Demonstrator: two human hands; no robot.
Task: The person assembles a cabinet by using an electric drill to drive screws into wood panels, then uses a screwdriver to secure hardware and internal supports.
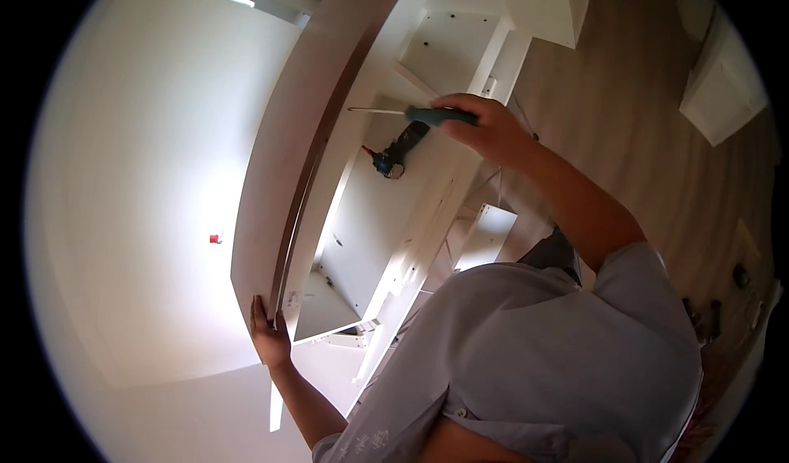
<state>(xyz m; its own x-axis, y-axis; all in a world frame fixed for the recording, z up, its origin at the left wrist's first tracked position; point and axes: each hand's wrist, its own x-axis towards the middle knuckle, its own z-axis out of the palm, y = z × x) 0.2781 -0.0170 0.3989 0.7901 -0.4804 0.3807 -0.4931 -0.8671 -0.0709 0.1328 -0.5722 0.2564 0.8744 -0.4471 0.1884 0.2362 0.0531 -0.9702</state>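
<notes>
My right hand is closed round the dark green handle of a screwdriver. Its thin shaft points left, the tip close to the edge of a long brownish-grey panel. At the panel's near end my left hand grips the edge, fingers on the face and thumb on the other side. The panel stands along a white cabinet frame. Inside the frame, just below the screwdriver, lies a dark cordless drill. Whether the screwdriver tip touches anything, I cannot tell.
A white wall with a small red fitting rises on the left. Loose white board sits beside the cabinet. On the wooden floor stands a white box-like piece at far right, with dark tools below it.
</notes>
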